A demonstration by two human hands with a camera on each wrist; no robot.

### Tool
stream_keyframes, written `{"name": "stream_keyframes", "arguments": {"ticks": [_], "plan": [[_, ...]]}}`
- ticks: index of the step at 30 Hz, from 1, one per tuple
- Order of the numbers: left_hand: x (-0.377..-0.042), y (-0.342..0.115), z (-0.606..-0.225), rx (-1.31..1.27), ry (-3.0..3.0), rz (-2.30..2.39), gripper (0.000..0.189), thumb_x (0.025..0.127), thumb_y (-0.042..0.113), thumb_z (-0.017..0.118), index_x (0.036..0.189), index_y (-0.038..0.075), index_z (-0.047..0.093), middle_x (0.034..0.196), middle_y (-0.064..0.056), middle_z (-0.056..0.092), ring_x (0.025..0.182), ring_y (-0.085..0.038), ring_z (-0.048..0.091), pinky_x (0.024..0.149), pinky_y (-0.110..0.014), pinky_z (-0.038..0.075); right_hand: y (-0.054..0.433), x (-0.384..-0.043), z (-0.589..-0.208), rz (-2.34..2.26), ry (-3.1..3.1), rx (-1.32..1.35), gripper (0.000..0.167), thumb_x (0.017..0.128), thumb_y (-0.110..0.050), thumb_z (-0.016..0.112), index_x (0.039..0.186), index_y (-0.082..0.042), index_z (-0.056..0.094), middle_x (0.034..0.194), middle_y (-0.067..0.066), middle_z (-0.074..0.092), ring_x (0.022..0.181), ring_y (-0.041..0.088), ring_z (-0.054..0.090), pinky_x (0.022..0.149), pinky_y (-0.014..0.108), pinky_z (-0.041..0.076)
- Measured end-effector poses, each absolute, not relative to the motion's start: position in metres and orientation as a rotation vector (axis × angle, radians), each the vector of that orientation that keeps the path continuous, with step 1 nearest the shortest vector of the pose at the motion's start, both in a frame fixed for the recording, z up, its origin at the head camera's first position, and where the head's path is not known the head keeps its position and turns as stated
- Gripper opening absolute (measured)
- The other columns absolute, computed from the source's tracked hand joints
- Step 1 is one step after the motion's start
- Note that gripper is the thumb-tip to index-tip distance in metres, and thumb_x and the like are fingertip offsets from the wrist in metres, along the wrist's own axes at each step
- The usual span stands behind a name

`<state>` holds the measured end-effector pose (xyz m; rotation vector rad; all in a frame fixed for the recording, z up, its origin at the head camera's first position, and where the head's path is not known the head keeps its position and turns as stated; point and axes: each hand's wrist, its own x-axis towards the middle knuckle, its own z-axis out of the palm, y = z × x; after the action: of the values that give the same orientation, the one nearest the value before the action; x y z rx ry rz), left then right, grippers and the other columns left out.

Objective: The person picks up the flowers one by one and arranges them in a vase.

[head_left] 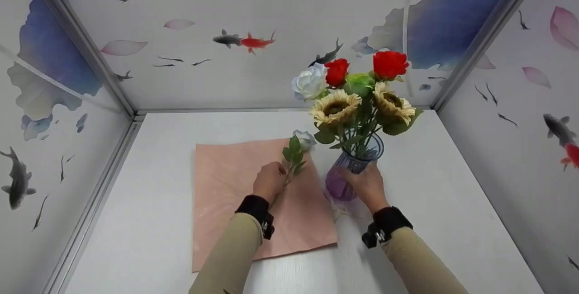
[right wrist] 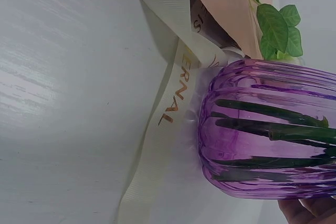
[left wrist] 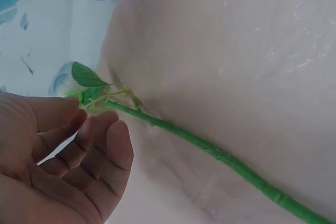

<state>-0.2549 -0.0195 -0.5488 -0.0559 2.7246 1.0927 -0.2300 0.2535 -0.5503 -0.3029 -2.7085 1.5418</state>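
Note:
My left hand (head_left: 269, 180) pinches the thin green stem (left wrist: 189, 137) of a pale white-blue rose (head_left: 304, 140), just below its leaves. The stem slants over a sheet of pink wrapping paper (head_left: 235, 185), bloom toward the far right corner. My right hand (head_left: 368, 185) grips the side of a ribbed glass vase (head_left: 339, 187), purple at its base and bluish at the rim. Upright in the vase stand two cream sunflowers (head_left: 335, 107), two red roses (head_left: 390, 64) and another pale rose (head_left: 310, 81). Through the glass, several dark stems (right wrist: 273, 129) show in the right wrist view.
A cream ribbon (right wrist: 176, 93) with gold lettering lies on the white table (head_left: 452, 221) by the vase's base, partly running under the paper. Printed panels with fish and petals (head_left: 289, 77) wall the table at the back and both sides.

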Motion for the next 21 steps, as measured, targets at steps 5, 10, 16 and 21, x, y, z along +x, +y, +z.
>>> {"name": "stream_keyframes", "arguments": {"ticks": [5,10,16,21], "plan": [[-0.254,-0.015,-0.560,-0.085,2.775,0.965,0.015,0.100,0.018,0.066,0.102,0.004,0.071,0.102,-0.011,0.069,0.089,-0.028,0.066,0.081,-0.045,0.056,0.254,-0.231,-0.551,1.530,-2.715,-0.305,0.111,0.078,-0.059,0.083,0.154,-0.002,0.026,0.148,0.023,0.050,0.137,0.038,0.049,0.113,0.055,0.040],[-0.250,-0.014,-0.574,-0.061,2.811,0.882,0.013,0.098,0.017,0.070,0.093,0.005,0.069,0.089,-0.008,0.069,0.078,-0.025,0.067,0.072,-0.043,0.056,0.253,-0.231,-0.550,1.518,-2.713,-0.309,0.108,0.079,-0.055,0.084,0.153,-0.002,0.026,0.147,0.023,0.051,0.135,0.038,0.051,0.112,0.055,0.041],[-0.247,-0.017,-0.582,-0.034,2.846,0.839,0.010,0.098,0.004,0.064,0.088,0.005,0.066,0.086,-0.011,0.070,0.077,-0.027,0.068,0.070,-0.044,0.057,0.251,-0.231,-0.549,1.521,-2.704,-0.298,0.106,0.078,-0.057,0.084,0.152,-0.002,0.031,0.144,0.023,0.054,0.134,0.038,0.053,0.110,0.055,0.043],[-0.250,-0.021,-0.581,-0.041,2.821,0.841,0.015,0.096,-0.002,0.059,0.083,0.004,0.065,0.083,-0.011,0.069,0.068,-0.021,0.059,0.062,-0.040,0.052,0.252,-0.231,-0.549,1.515,-2.709,-0.307,0.110,0.077,-0.060,0.084,0.153,-0.002,0.030,0.146,0.024,0.053,0.135,0.039,0.051,0.111,0.055,0.042]]}}
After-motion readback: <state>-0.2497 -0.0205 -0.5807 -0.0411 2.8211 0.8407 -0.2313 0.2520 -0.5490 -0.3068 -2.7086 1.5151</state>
